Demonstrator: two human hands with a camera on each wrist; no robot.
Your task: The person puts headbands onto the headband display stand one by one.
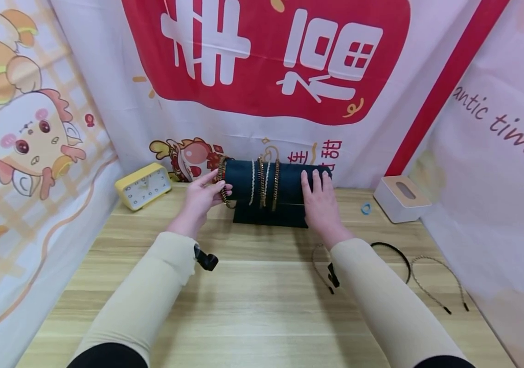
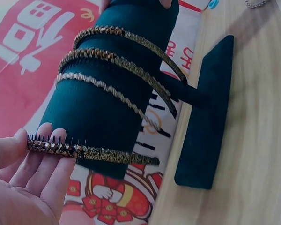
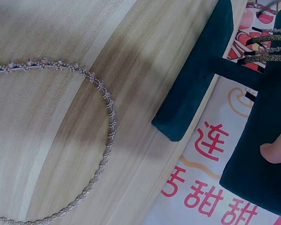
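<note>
A dark green velvet headband stand (image 1: pixel 291 184) has a horizontal roll on a flat base. Several headbands sit around the roll, among them a beaded gold one (image 1: pixel 276 184) and a twisted pale one (image 2: pixel 100 86). My left hand (image 1: pixel 202 197) pinches another headband (image 2: pixel 112 153), dark gold with beads and small comb teeth, at the roll's left end. In the left wrist view, its thumb lies on one side and the fingers behind. My right hand (image 1: pixel 321 204) grips the roll's right end, fingers over the top and thumb (image 3: pixel 275 151) against the near side.
A yellow alarm clock (image 1: pixel 144 186) stands back left, a white tissue box (image 1: pixel 400 199) back right. Near the box lies a small blue ring (image 1: pixel 366 208). By the right forearm lie a beaded headband (image 3: pixel 110 117), a black headband (image 1: pixel 397 250) and a braided one (image 1: pixel 443 263).
</note>
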